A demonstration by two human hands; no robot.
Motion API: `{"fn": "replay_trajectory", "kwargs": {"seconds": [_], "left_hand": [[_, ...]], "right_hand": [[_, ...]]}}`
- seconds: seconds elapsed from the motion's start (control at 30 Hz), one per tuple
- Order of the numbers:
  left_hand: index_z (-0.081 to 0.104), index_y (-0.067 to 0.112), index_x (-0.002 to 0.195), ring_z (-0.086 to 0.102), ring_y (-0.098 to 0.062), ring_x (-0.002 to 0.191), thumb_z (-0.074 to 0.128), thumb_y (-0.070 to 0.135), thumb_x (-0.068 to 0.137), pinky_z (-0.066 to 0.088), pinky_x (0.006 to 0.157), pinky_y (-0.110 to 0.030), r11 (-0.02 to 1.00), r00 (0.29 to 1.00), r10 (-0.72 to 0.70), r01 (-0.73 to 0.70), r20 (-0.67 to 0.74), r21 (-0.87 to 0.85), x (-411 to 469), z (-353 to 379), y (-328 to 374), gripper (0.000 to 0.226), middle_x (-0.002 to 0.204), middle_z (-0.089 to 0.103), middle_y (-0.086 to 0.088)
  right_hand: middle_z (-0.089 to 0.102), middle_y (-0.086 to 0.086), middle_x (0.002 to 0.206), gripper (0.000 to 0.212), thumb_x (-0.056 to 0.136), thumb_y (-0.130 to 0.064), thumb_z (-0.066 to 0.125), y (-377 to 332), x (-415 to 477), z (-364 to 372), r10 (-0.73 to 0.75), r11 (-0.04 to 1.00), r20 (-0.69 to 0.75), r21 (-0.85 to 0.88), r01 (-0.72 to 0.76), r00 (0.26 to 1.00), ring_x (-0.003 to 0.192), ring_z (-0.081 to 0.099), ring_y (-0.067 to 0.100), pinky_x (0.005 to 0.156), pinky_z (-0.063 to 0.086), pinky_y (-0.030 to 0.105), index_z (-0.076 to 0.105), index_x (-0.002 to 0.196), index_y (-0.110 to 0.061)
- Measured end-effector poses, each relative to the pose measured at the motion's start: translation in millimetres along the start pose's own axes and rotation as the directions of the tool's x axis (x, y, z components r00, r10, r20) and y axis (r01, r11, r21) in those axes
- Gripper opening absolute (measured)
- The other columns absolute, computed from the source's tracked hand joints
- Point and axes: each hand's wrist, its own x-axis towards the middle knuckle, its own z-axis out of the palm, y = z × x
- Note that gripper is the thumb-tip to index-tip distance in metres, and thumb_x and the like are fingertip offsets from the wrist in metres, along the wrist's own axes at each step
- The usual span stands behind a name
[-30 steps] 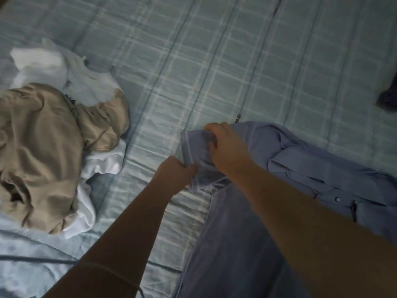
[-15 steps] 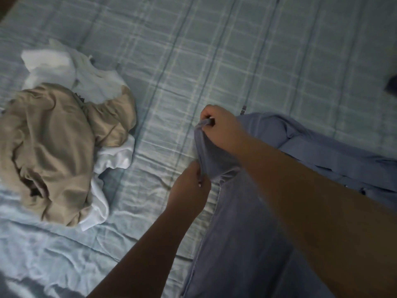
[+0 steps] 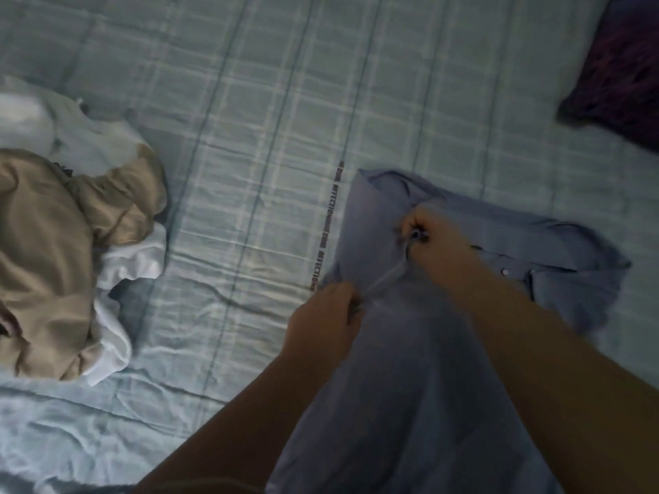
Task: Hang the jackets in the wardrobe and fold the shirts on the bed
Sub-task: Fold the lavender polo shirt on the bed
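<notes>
Pinching one edge of the blue shirt (image 3: 410, 369), left hand (image 3: 322, 320) and right hand (image 3: 433, 235) pull it taut; shirt spread on the plaid bed (image 3: 285, 101), right of a tan-and-white clothes pile (image 3: 64, 251).

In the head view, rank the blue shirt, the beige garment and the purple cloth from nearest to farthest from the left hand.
1. The blue shirt: gripped by the left hand.
2. The beige garment: on the bed, off to the left.
3. The purple cloth: far right corner.
</notes>
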Motion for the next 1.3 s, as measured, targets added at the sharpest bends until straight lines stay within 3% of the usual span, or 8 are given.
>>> {"fn": "replay_trajectory", "kwargs": {"seconds": [0.17,0.33,0.5,0.73,0.87,0.97,1.13,1.3], "left_hand": [[0.055,0.022,0.11,0.055,-0.026,0.108,0.057,0.04,0.089,0.052,0.079,-0.043,0.988,0.994,-0.043,0.028,0.096,0.153,2.3,16.8,2.8,0.027,0.113,0.054,-0.001],[0.065,0.015,0.096,0.057,-0.033,0.092,0.057,0.019,0.077,0.05,0.073,-0.041,0.954,0.991,0.135,-0.129,-0.006,0.27,-6.9,19.0,12.3,0.02,0.096,0.06,-0.008],[0.058,0.017,0.119,0.051,-0.028,0.109,0.044,0.027,0.087,0.037,0.099,-0.037,0.922,0.978,0.063,-0.134,0.2,0.363,-14.3,23.3,12.1,0.036,0.116,0.056,-0.006],[0.059,0.011,0.122,0.052,-0.034,0.111,0.053,0.015,0.086,0.046,0.089,-0.042,0.967,0.987,0.119,-0.139,0.104,0.215,-48.3,18.4,13.2,0.037,0.118,0.058,-0.014],[0.062,0.008,0.121,0.056,-0.036,0.102,0.054,0.006,0.085,0.049,0.084,-0.045,0.985,0.993,0.104,-0.111,0.062,0.133,-94.5,23.6,-7.2,0.036,0.117,0.061,-0.014],[0.064,0.005,0.116,0.057,-0.038,0.097,0.057,0.0,0.082,0.05,0.084,-0.042,0.99,0.996,0.079,-0.084,0.043,0.11,-137.9,30.9,-24.3,0.035,0.112,0.062,-0.017],[0.061,0.008,0.114,0.053,-0.038,0.105,0.056,0.005,0.077,0.044,0.094,-0.044,0.991,1.0,-0.028,0.028,-0.005,0.133,-210.4,48.4,-41.7,0.037,0.115,0.058,-0.016],[0.052,0.004,0.127,0.051,-0.036,0.109,0.067,0.004,0.078,0.044,0.097,-0.047,0.922,0.918,-0.388,0.387,-0.085,-0.025,-254.7,67.2,-46.1,0.051,0.12,0.052,-0.02]], "right_hand": [[0.069,0.008,0.114,0.042,0.077,0.009,0.048,24.4,-17.8,5.2,-0.06,0.974,0.052,-0.214,0.07,0.997,0.106,0.061,0.031,0.1,0.045,0.042,0.075,0.102,-0.013],[0.067,0.009,0.115,0.038,0.076,-0.005,0.05,25.4,-47.3,16.3,-0.174,0.919,-0.015,-0.361,0.157,0.985,0.107,0.059,0.034,0.098,0.044,0.041,0.07,0.108,-0.012],[0.051,0.007,0.143,0.053,0.084,-0.007,0.055,30.6,-62.0,34.5,-0.087,0.907,0.173,-0.394,0.15,0.981,0.131,0.046,0.028,0.113,0.033,0.039,0.054,0.138,-0.012],[0.057,0.016,0.131,0.044,0.084,0.002,0.057,34.6,-132.4,29.8,-0.056,0.974,-0.056,-0.221,0.042,0.997,0.123,0.051,0.034,0.11,0.035,0.039,0.059,0.128,-0.003],[0.062,0.024,0.121,0.03,0.089,-0.002,0.058,65.8,-219.9,19.9,0.04,0.985,-0.183,-0.159,-0.07,0.982,0.116,0.057,0.042,0.107,0.037,0.043,0.064,0.118,0.004],[0.064,0.025,0.113,0.038,0.078,-0.007,0.051,99.0,-295.8,5.3,0.182,0.968,-0.208,-0.135,-0.213,0.961,0.107,0.06,0.039,0.1,0.041,0.04,0.067,0.11,0.004],[0.062,0.025,0.108,0.039,0.074,0.005,0.056,144.5,-406.7,-16.5,0.453,0.852,-0.283,-0.142,-0.504,0.845,0.101,0.056,0.043,0.091,0.044,0.044,0.065,0.111,0.0],[0.057,0.026,0.122,0.048,0.081,-0.005,0.063,175.9,-474.7,-15.1,0.821,0.547,-0.229,0.052,-0.836,0.523,0.111,0.056,0.044,0.093,0.048,0.05,0.054,0.127,0.0]]}}
